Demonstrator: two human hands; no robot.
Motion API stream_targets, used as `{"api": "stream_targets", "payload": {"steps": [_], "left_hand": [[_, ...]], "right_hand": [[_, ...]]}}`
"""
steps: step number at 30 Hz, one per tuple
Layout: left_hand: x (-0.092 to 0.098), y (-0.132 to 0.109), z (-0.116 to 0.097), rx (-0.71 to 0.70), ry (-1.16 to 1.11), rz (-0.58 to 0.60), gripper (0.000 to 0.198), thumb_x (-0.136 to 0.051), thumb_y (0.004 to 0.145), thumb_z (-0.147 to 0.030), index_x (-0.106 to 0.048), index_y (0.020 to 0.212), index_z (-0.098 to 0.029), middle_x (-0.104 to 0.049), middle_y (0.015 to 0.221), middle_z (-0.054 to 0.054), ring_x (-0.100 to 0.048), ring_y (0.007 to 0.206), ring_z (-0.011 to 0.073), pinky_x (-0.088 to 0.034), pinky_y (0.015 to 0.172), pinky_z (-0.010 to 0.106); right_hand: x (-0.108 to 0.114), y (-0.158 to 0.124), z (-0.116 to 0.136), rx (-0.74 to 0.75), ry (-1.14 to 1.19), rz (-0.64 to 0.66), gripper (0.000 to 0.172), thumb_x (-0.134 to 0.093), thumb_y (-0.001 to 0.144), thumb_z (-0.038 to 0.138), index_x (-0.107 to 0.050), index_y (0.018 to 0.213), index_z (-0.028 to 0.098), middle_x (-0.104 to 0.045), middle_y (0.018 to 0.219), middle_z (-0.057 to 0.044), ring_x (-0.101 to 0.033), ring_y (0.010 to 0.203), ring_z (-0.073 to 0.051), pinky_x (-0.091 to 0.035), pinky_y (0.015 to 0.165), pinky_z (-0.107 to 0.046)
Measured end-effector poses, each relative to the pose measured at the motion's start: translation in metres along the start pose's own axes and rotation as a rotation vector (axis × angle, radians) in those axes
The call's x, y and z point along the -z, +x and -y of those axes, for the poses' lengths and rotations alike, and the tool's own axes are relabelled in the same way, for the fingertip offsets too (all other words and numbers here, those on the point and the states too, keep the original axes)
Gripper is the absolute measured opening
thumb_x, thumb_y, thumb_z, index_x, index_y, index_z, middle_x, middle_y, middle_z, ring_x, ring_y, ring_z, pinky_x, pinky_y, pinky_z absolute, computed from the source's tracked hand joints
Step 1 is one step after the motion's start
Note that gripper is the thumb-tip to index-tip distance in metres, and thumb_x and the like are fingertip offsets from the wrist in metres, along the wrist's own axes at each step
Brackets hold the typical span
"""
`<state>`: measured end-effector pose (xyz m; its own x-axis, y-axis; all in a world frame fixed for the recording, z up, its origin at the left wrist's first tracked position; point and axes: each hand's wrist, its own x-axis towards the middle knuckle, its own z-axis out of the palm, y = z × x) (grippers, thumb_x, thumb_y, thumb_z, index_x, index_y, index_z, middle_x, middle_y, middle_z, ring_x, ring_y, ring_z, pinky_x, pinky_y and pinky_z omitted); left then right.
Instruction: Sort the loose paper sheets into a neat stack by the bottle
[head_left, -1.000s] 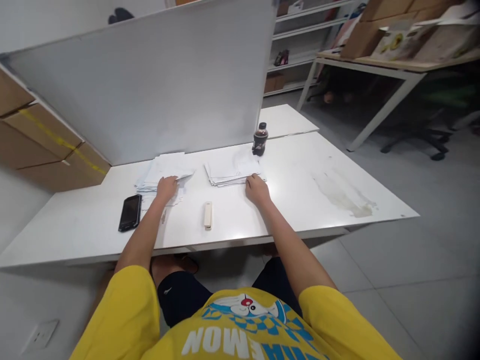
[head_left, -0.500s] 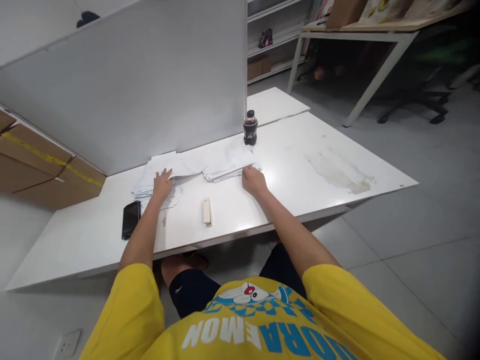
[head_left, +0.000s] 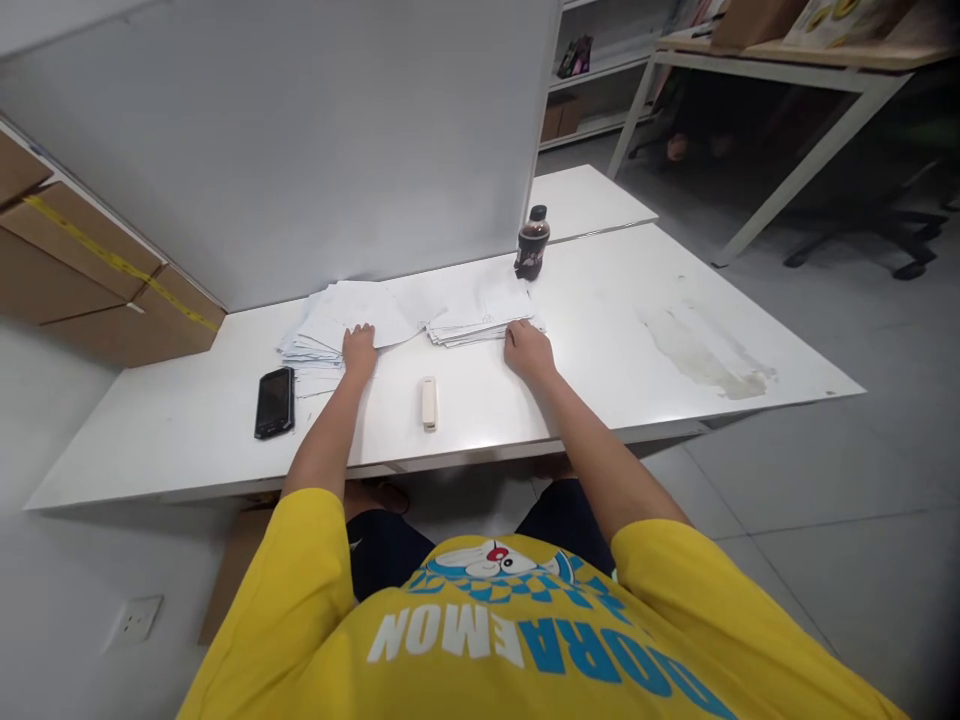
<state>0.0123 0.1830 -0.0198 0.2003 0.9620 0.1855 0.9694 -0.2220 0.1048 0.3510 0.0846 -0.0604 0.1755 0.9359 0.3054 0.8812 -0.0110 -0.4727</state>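
My left hand (head_left: 360,348) is closed over the near edge of a white sheet of paper (head_left: 401,320), on the right side of a fanned, spread pile of papers (head_left: 319,325). That sheet reaches toward a neater paper stack (head_left: 480,312) on the right. My right hand (head_left: 527,348) is closed at the near right corner of this stack, its fingertips partly hidden. Between my forearms a cream stapler (head_left: 429,404) lies on the white table (head_left: 480,400). A black handheld device (head_left: 275,402) rests left of my left hand.
A dark drink bottle (head_left: 532,243) stands behind the right stack, beside a tall grey partition (head_left: 337,130). Cardboard boxes (head_left: 90,255) are piled at the left end. A brownish stain (head_left: 705,350) marks the table's right side. Another desk (head_left: 772,65) stands farther back.
My left hand has slid right across the papers, and its fingers have drawn together from a spread pose. My right hand stays at the right stack's corner. The camera view has shifted slightly.
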Motion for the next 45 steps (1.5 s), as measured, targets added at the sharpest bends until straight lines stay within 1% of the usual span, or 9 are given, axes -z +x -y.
{"api": "stream_targets", "payload": {"steps": [8,15,20,25,29,33,35,39,45], "left_hand": [[0.005,-0.033,0.001,0.026,-0.121,-0.007,0.048,-0.034,0.091,-0.013,-0.061,0.131,-0.016,-0.063,0.134,0.004,-0.055,0.126,0.0204,-0.037,0.11,0.037],[0.012,-0.058,0.018,-0.071,-0.023,0.052,0.062,-0.051,0.08,-0.007,-0.052,0.14,-0.02,-0.037,0.156,0.008,-0.02,0.149,0.0353,-0.018,0.118,0.055],[0.015,-0.066,0.016,-0.062,0.013,0.078,0.057,-0.042,0.082,-0.003,-0.055,0.136,-0.018,-0.043,0.152,0.011,-0.037,0.141,0.0327,-0.036,0.109,0.045],[0.024,-0.068,0.009,0.028,-0.013,0.02,0.041,-0.04,0.087,-0.007,-0.063,0.12,-0.012,-0.067,0.118,0.019,-0.061,0.114,0.0306,-0.045,0.095,0.039],[0.043,-0.082,-0.004,0.142,-0.11,-0.192,0.039,-0.031,0.096,-0.015,-0.059,0.121,-0.011,-0.066,0.118,0.017,-0.061,0.114,0.0265,-0.044,0.098,0.036],[0.061,-0.128,-0.025,0.352,-0.601,-0.606,0.029,-0.044,0.095,-0.037,-0.063,0.089,-0.016,-0.07,0.089,0.01,-0.067,0.095,0.0239,-0.051,0.087,0.033],[0.063,-0.155,-0.034,0.46,-0.9,-0.685,0.024,-0.051,0.091,-0.04,-0.06,0.087,-0.018,-0.068,0.081,0.006,-0.067,0.084,0.0203,-0.053,0.079,0.031],[0.049,-0.192,-0.049,0.556,-1.277,-0.418,0.017,-0.062,0.081,-0.032,-0.056,0.092,-0.019,-0.066,0.074,0.001,-0.066,0.069,0.0167,-0.054,0.065,0.028],[0.019,-0.218,-0.061,0.545,-1.191,-0.216,0.032,-0.061,0.081,-0.031,-0.056,0.111,-0.02,-0.067,0.075,0.002,-0.064,0.065,0.0174,-0.05,0.06,0.027]], "right_hand": [[0.002,-0.009,-0.004,-0.01,0.035,-0.018,0.022,-0.038,0.09,0.016,-0.059,0.094,0.019,-0.061,0.1,-0.013,-0.054,0.082,-0.026,-0.035,0.066,-0.035],[0.004,-0.013,-0.004,-0.012,0.067,-0.021,0.024,-0.038,0.089,0.017,-0.061,0.097,0.018,-0.063,0.102,-0.014,-0.055,0.087,-0.026,-0.038,0.069,-0.035],[0.004,-0.018,-0.005,-0.002,0.098,-0.037,0.027,-0.037,0.089,0.017,-0.062,0.101,0.018,-0.062,0.105,-0.013,-0.055,0.09,-0.026,-0.039,0.072,-0.035],[0.005,-0.02,-0.004,-0.001,0.114,-0.034,0.028,-0.037,0.088,0.018,-0.062,0.1,0.018,-0.062,0.103,-0.013,-0.054,0.087,-0.025,-0.041,0.072,-0.035],[0.006,-0.019,-0.004,-0.013,0.147,-0.046,0.029,-0.037,0.087,0.016,-0.063,0.099,0.018,-0.064,0.103,-0.013,-0.056,0.09,-0.026,-0.042,0.075,-0.036],[0.01,-0.026,0.0,-0.006,0.258,-0.059,0.027,-0.039,0.086,0.02,-0.064,0.097,0.019,-0.067,0.104,-0.012,-0.059,0.094,-0.026,-0.045,0.081,-0.038],[0.012,-0.037,0.003,-0.003,0.414,-0.054,0.026,-0.042,0.087,0.026,-0.065,0.098,0.02,-0.069,0.1,-0.01,-0.061,0.09,-0.024,-0.047,0.082,-0.038],[0.02,-0.069,0.009,-0.077,0.763,0.09,0.027,-0.05,0.086,0.043,-0.066,0.09,0.021,-0.07,0.084,-0.006,-0.061,0.067,-0.02,-0.05,0.069,-0.036],[0.041,-0.116,0.027,-0.335,1.31,0.415,0.052,-0.058,0.078,0.066,-0.064,0.102,0.02,-0.073,0.088,-0.009,-0.069,0.066,-0.022,-0.054,0.061,-0.036]]}}
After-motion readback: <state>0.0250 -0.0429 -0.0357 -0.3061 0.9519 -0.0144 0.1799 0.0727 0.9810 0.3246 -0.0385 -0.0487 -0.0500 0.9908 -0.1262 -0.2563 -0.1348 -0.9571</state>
